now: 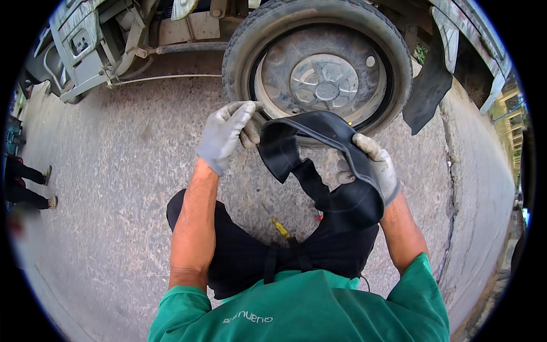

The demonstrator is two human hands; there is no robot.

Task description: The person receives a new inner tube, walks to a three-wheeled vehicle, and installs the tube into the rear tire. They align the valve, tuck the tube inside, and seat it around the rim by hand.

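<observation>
A wide black rubber band (319,131), bent into a loose loop, hangs above my spread thighs, in front of a tyre (242,51) mounted on a dusty steel wheel (325,80). My gloved right hand (370,162) grips the band's right side, thumb and fingers on either side of its edge. My gloved left hand (236,128) is beside the band's left end, fingers bent and apart, close to the tyre; whether it touches either is unclear. On the ground between my legs lies a yellow-handled screwdriver (279,227), with a small red item (320,218) partly hidden by the band.
The vehicle's weathered metal underside and brackets (97,51) span the top, with a dark mudflap (424,100) right of the wheel. At far left, another person's legs (28,188) show in dark trousers. A crack (450,182) runs along the pavement at right.
</observation>
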